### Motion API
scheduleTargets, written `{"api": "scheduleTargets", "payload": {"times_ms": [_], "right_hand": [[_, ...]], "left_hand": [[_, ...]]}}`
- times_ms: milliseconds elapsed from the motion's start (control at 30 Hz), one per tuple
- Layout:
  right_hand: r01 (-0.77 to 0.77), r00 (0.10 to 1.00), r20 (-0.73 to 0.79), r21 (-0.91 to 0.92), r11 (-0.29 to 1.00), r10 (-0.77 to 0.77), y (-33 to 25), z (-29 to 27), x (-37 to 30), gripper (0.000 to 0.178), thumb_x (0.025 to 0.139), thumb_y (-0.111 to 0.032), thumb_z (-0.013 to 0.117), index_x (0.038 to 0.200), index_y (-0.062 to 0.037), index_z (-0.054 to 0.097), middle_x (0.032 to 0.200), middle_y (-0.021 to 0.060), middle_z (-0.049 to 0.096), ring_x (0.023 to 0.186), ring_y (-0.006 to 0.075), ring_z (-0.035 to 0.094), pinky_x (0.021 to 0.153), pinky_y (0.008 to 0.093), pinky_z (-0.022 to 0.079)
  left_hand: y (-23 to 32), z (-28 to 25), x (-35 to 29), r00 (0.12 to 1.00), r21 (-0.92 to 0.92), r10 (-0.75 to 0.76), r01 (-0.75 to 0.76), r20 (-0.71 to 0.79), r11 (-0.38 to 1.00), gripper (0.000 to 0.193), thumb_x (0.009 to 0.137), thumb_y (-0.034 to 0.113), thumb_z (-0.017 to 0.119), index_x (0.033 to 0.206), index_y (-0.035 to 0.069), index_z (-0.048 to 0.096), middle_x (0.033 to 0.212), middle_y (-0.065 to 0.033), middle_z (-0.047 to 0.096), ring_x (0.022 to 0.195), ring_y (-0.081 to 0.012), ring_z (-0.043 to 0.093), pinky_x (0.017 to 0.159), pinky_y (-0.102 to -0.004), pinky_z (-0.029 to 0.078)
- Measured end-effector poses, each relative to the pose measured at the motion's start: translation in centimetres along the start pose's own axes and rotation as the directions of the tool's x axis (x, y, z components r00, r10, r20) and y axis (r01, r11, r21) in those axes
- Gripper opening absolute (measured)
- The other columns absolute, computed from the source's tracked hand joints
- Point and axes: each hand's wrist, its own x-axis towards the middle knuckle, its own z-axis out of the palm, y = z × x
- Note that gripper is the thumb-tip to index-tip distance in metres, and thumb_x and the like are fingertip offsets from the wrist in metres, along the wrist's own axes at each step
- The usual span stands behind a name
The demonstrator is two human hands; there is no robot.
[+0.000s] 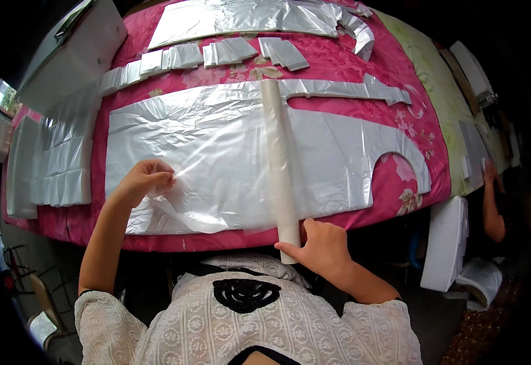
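Plastic sheet (pixel 229 152), thin, whitish and translucent, lies spread flat over most of the near half of a table covered with a pink flowered cloth (pixel 344 61). Its right end is cut into a curved notch, and its near left corner is wrinkled and lifted off the cloth. Across the sheet, running from far to near, lies a long pale roll (pixel 279 164), whose near end sticks out past the table's near edge.

Far beyond the sheet lies a second large silvery sheet (pixel 247 15), and between the 2 sits a row of small folded plastic pieces (pixel 183 56). A narrow cut strip (pixel 344 89) lies just right of the roll's far end. More folded stacks (pixel 64 164) sit on the table's left side, beside a white board (pixel 73 52).

The left hand (pixel 143 181) rests on the sheet's near left part, fingers curled and pinched together on a fold of the film. The right hand (pixel 321 244) is at the roll's near end, below the table edge, thumb and fingers closed around the roll's tip.

At the far right, another person's arm (pixel 492 201) reaches toward a neighbouring table with a pale green cloth (pixel 442 85).
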Motion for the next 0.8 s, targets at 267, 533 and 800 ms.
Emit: {"api": "scheduleTargets", "payload": {"times_ms": [267, 533, 800], "right_hand": [[-0.217, 0.962, 0.246, 0.441, 0.871, 0.115, 2.4, 0.6, -0.9, 0.042, 0.073, -0.041, 0.065, 0.080, 0.0008, 0.065, 0.068, 0.0176, 0.063, 0.065, 0.0321, 0.063, 0.060, 0.0381, 0.048], [-0.236, 0.954, 0.274, 0.425, 0.874, 0.125, 2.6, 0.7, -1.7, 0.041, 0.074, -0.039, 0.065, 0.079, 0.0008, 0.065, 0.068, 0.0170, 0.063, 0.065, 0.0313, 0.063, 0.060, 0.0370, 0.049], [-0.202, 0.934, 0.352, 0.397, 0.895, 0.055, 2.8, 0.4, -0.9, 0.048, 0.075, -0.045, 0.065, 0.078, 0.0025, 0.065, 0.067, 0.0173, 0.063, 0.063, 0.0315, 0.063, 0.060, 0.0374, 0.049]], "left_hand": [[1.1, -3.9, 0.8, 0.998, 0.279, -0.003, 0.022, -0.070, 0.960, 0.014, 0.079, 0.004, 0.058, 0.092, -0.001, 0.060, 0.083, -0.0046, 0.063, 0.073, -0.0119, 0.061, 0.068, -0.0255, 0.050], [4.3, 3.9, -0.3, 0.570, 0.942, 0.817, -0.312, 0.084, 0.121, 0.029, 0.076, -0.005, 0.054, 0.105, 0.001, 0.056, 0.107, -0.0134, 0.060, 0.102, -0.0313, 0.055, 0.088, -0.0368, 0.044], [-1.6, 18.5, 5.4, 0.658, 0.807, 0.697, -0.557, 0.285, 0.196, 0.062, 0.084, 0.019, 0.047, 0.136, -0.007, 0.026, 0.143, -0.0238, 0.025, 0.135, -0.0360, 0.020, 0.111, -0.0433, 0.016]]}}
